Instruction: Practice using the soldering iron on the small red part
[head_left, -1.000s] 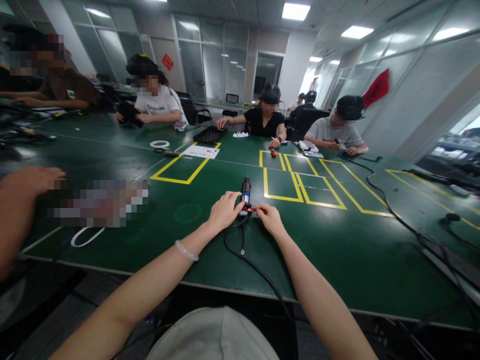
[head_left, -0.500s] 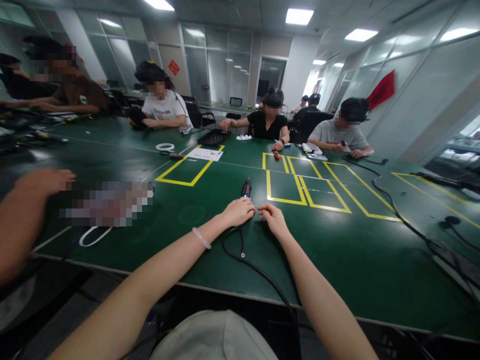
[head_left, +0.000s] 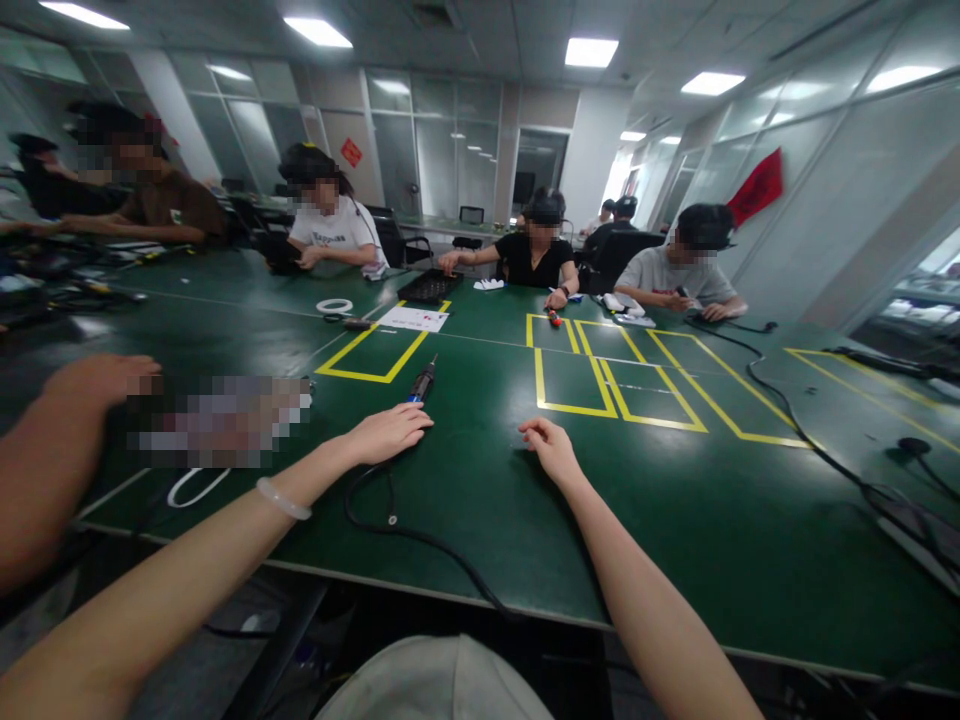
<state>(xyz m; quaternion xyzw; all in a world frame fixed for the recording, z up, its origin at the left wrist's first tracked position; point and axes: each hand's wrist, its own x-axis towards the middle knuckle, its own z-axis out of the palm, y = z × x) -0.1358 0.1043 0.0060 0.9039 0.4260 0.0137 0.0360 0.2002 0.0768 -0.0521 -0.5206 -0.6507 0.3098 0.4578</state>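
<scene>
Electric screwdriver point(head_left: 424, 382), black with a blue band, sits just left of the frame's centre on the green worktop point(head_left: 675, 540), its bit pointing towards the upper right. The left hand point(head_left: 391, 432) lies palm down over its rear part, fingers together and slightly bent; how tightly that grip closes round the handle is hidden, so I cannot tell. The right hand point(head_left: 551, 447) is apart from the tool, right of centre, its grip half open, fingers loosely curled, with nothing evident in it.

A black cord point(head_left: 442, 550) loops below the left hand and runs to the worktop's near edge at lower centre; a short lead beside it ends in a small ring point(head_left: 392, 520). Above the bit, a yellow tape outline point(head_left: 356, 377) has a white sheet point(head_left: 415, 319) across its upper end; more yellow outlines point(head_left: 577, 410) lie right of centre.

The step in hand seems to be positioning the screwdriver with the left hand alone. The next move, I judge, calls for a steady left grip, slack in the cord, and the right hand kept clear of the bit.
</scene>
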